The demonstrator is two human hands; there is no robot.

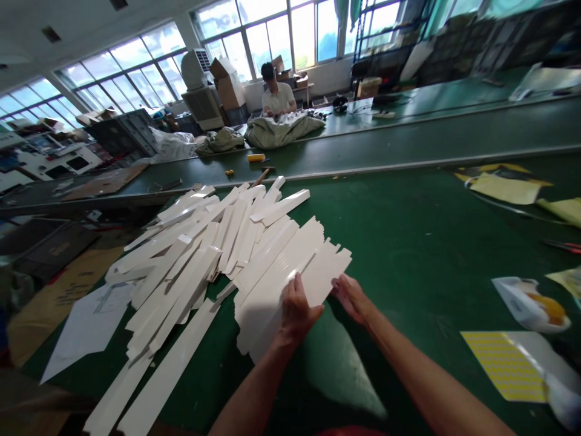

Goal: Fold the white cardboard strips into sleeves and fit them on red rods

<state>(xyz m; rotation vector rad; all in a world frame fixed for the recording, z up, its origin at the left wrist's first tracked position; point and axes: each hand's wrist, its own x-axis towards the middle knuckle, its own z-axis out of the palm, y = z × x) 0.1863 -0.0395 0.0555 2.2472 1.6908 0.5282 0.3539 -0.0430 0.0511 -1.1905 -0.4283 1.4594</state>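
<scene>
Left hand: the left hand (296, 309) lies flat on the white flat die-cut cardboard sheet (290, 272), fingers spread and pressing it, thumb at its near edge.
Right hand: the right hand (351, 298) touches the same sheet's near right corner, fingers loosely together along the edge (whether they pinch it I cannot tell).
Sheet: on the green felt-covered desk (417, 242), directly in front of the person, topmost of a loose stack.
Pile: a heap of long white folded cardboard strips (195, 242) just left of the sheet, fanned out.
Right of the sheet: a yellow gridded sticker sheet (503, 363), well apart.
Beyond the sheet: a seated person in a white shirt (276, 97), far off by the windows.
</scene>
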